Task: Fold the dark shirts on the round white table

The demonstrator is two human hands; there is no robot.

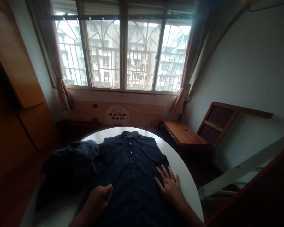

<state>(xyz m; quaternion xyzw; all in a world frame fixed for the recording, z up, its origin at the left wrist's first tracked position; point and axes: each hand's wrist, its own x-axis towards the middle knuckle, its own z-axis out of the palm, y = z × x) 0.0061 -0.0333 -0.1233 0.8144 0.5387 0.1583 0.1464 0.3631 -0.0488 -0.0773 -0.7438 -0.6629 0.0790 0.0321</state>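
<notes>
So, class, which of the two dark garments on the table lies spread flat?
The buttoned shirt under the left hand and right hand; the other garment lies crumpled beside it.

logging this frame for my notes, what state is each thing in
dark shirt: spread flat on the table, front up, buttoned
left hand: resting on the shirt, fingers curled
right hand: flat on the shirt, fingers spread
other dark garment: crumpled left of the shirt
curtains: pulled aside
</notes>
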